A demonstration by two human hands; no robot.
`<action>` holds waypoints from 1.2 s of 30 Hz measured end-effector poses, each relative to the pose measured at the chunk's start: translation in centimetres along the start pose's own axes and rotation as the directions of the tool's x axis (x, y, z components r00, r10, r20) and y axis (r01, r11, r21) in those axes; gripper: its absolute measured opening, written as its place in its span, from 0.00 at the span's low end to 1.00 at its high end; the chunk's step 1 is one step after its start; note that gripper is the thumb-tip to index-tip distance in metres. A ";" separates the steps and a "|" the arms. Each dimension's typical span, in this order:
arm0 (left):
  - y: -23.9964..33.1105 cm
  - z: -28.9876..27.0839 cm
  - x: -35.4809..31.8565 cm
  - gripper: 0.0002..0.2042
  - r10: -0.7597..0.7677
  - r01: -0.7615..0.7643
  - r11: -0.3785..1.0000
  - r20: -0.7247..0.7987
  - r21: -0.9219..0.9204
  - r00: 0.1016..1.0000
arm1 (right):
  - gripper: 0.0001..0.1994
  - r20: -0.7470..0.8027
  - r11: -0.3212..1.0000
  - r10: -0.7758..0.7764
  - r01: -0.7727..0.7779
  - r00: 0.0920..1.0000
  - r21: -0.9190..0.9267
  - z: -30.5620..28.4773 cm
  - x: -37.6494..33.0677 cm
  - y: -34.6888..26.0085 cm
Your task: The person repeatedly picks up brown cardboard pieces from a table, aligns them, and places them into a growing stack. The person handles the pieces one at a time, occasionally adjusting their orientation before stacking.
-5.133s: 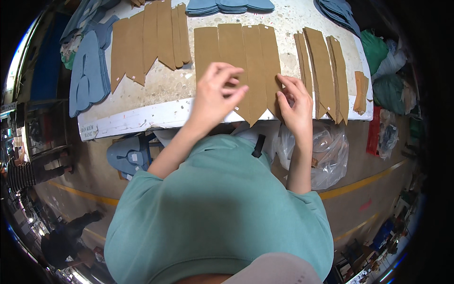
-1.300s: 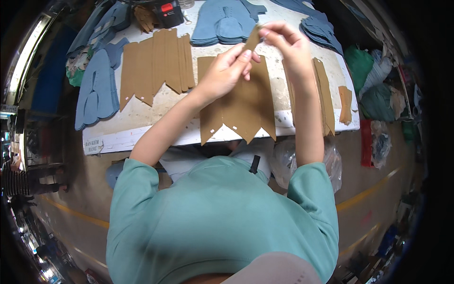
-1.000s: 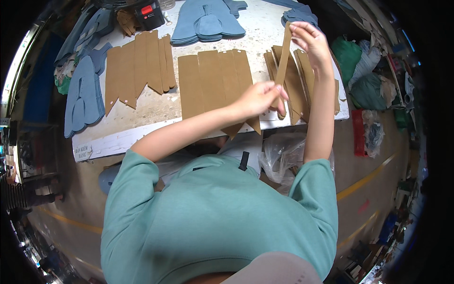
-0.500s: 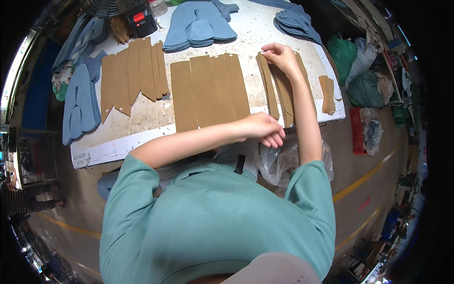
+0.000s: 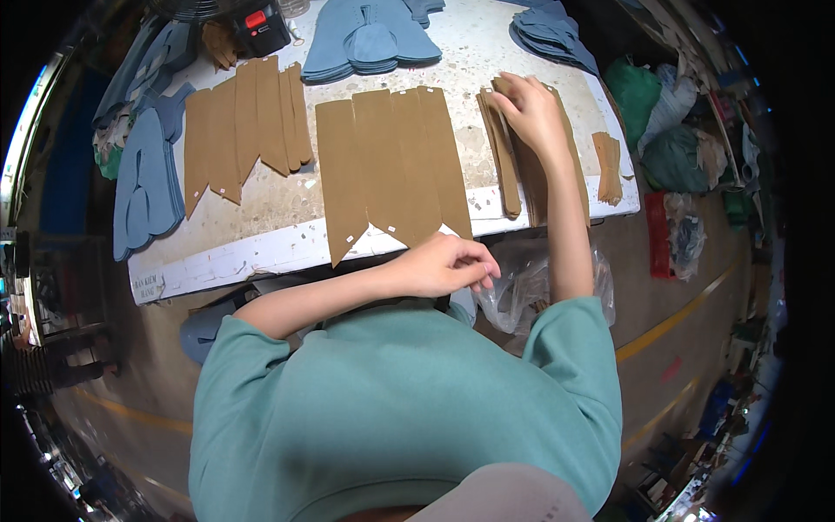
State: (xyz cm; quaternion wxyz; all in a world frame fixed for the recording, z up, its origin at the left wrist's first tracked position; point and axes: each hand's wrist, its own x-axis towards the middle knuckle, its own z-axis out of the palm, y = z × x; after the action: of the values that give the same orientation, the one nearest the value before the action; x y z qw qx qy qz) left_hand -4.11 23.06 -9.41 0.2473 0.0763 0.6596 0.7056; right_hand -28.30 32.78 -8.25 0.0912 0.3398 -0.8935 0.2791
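Note:
My right hand (image 5: 532,115) rests at the far end of a stack of long brown cut pieces (image 5: 527,187), thumb apart from the fingers; part of the stack is hidden under it. Close beside this stack on the left lies a narrower pile of brown strips (image 5: 501,165) with a small white tag at its top. My left hand (image 5: 448,264) hovers off the table's near edge with loosely curled fingers, and nothing shows in it. Just beyond it, wide brown panels with pointed near ends (image 5: 396,165) lie side by side, small white tags on them.
More brown pieces (image 5: 248,122) lie to the left, near blue-grey cut pieces (image 5: 148,187). Blue-grey stacks (image 5: 374,43) sit at the back. A small brown bundle (image 5: 608,165) is at the right. Clear plastic bags (image 5: 513,296) hang below the white table edge (image 5: 217,264).
My left hand has drawn back toward me and slightly left, uncovering the panels' pointed ends. My right hand has shifted slightly right, its thumb and fingers parting from a pinch at the stack's top.

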 end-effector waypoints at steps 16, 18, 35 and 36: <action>-0.7 -2.9 -5.4 0.10 0.107 -0.152 0.986 -0.444 -0.067 0.890 | 0.21 -0.110 0.971 0.209 -0.219 0.972 -0.094 -1.6 -12.2 -5.8; -0.8 -4.5 -6.7 0.14 0.074 -0.173 0.978 -0.584 -0.116 0.808 | 0.22 -0.194 0.989 0.138 -0.144 0.971 -0.016 -1.3 -12.3 -6.5; -2.5 -4.1 -5.5 0.20 0.096 -0.255 0.954 -0.645 -0.158 0.758 | 0.22 0.421 0.089 0.371 -0.482 0.828 0.871 3.6 -10.7 -6.5; -2.7 -4.1 -5.5 0.19 0.101 -0.257 0.955 -0.646 -0.151 0.756 | 0.22 0.433 0.009 0.357 -0.467 0.827 0.884 3.4 -10.3 -6.5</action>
State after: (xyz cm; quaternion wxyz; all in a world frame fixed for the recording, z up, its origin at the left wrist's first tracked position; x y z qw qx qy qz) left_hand -0.49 16.92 -11.30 -0.0503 -0.1312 0.6071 0.7821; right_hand -16.18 32.63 -11.84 -0.2725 0.0516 -0.5570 0.7828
